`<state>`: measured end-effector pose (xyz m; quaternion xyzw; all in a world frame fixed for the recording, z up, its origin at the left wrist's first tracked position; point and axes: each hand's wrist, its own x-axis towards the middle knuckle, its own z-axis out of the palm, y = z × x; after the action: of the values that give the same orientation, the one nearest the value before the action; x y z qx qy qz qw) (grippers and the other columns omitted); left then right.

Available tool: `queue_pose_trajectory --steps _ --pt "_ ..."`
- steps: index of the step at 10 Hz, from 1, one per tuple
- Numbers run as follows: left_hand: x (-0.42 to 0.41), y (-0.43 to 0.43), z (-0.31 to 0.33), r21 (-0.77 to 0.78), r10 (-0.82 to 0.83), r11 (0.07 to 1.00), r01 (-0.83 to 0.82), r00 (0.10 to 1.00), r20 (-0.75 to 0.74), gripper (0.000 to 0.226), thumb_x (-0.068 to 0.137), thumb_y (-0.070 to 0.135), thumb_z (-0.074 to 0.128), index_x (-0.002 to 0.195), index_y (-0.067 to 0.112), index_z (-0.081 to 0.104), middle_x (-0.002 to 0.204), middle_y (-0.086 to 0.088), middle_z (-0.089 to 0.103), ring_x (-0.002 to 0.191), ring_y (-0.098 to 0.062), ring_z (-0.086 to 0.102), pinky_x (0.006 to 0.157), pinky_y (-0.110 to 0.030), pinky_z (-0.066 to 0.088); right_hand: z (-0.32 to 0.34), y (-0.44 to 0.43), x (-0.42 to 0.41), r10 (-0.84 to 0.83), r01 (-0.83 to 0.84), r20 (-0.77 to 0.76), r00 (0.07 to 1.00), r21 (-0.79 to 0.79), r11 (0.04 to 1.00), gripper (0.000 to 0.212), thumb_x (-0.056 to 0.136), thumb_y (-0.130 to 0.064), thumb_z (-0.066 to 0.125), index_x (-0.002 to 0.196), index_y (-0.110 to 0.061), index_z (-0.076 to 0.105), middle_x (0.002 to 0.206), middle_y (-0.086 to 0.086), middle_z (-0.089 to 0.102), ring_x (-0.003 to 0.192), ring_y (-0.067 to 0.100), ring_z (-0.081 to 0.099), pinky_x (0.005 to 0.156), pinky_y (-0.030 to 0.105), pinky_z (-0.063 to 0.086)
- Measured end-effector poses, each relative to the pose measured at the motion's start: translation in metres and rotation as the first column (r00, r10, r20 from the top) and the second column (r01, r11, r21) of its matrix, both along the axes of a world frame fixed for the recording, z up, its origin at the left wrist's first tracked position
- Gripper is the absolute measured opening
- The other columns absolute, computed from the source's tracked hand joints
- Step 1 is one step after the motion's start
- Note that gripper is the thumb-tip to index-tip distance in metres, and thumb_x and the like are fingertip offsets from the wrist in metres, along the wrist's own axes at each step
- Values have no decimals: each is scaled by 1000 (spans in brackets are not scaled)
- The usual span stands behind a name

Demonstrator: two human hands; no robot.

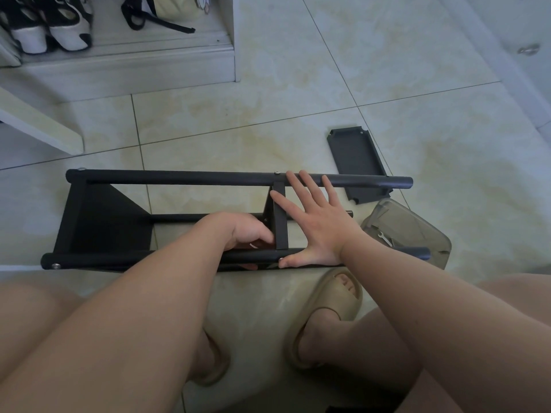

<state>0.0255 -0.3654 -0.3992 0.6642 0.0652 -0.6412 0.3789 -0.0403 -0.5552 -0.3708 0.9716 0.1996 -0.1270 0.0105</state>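
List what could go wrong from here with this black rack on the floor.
Pinch: the left hand grips the rack by its near tube, fingers wedged beside the middle shelf, which may shift.
Slip: the right hand only lies flat across the tubes, so the rack might roll on the tiles.
Scrape: a loose panel lies partly under the far tube.

I can read no writing, number or brand here. The black frame (179,177) carries no legible mark, and neither does the loose black panel (356,156) just beyond its right end. Far beyond the frame, a small printed tag (203,0) on a pale bag (176,7) is too blurred to read.
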Motion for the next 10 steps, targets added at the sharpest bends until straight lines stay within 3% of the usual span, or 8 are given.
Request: queue_pose_trajectory --steps 1,2,3,4,6,7,8,10 --pt "0 0 -1 -3 -10 1000 10 1000 4 27 91 15 64 116 6 71 105 -14 73 114 -35 67 98 -49 55 0 0 0 0 0 3 1000 7 1000 125 64 -103 29 161 -32 -5 169 12 -15 155 33 -17 122 62 -4" --pt "3 3 -1 -37 -11 999 9 999 -44 20 93 11 60 108 9 73 100 -14 73 97 -31 70 90 -42 58 -1 0 0 -1 1 6 1000 16 1000 125 64 -102 30 161 -33 -5 169 12 -15 155 33 -17 122 62 -3" --pt "4 5 -3 -63 -9 998 5 998 -70 19 95 8 58 105 13 73 89 -9 72 76 -22 69 68 -32 57 -1 -1 0 -1 1 8 1000 16 1000 125 64 -102 31 162 -33 -4 169 12 -15 155 33 -17 122 63 -2" --pt "4 6 -5 -86 -13 996 8 998 -64 20 95 5 56 99 14 74 87 -10 73 74 -22 69 67 -32 57 -1 0 0 2 -2 14 1000 16 1000 125 64 -102 31 162 -32 -3 169 12 -14 155 34 -16 122 63 -1" --pt "1 6 -4 -137 16 990 -23 998 -55 32 92 0 54 83 18 79 92 -10 72 87 -27 66 81 -37 54 -1 0 0 3 -3 13 1000 8 1000 125 64 -102 30 162 -32 -4 169 12 -14 155 34 -15 122 63 -1" --pt "0 7 -4 -145 27 989 -33 999 -37 26 92 1 54 93 15 76 99 -8 73 96 -25 66 96 -39 49 -1 0 0 4 -4 15 1000 7 1000 125 64 -103 29 162 -32 -5 169 12 -14 155 34 -16 122 63 -1" --pt "1 6 -3 -134 20 991 -23 1000 -18 25 92 4 57 87 16 78 95 -7 75 94 -24 67 96 -39 50 -1 0 0 7 -7 22 1000 8 1000 124 65 -103 28 161 -32 -5 169 12 -14 155 34 -15 122 63 0" --pt "1 -1 -2 -25 -42 999 45 994 103 26 90 10 63 115 5 71 105 -11 72 101 -28 65 106 -42 47 -2 -1 0 5 -6 27 1000 17 1000 125 65 -102 29 162 -31 -3 169 13 -12 155 34 -14 122 63 -1"
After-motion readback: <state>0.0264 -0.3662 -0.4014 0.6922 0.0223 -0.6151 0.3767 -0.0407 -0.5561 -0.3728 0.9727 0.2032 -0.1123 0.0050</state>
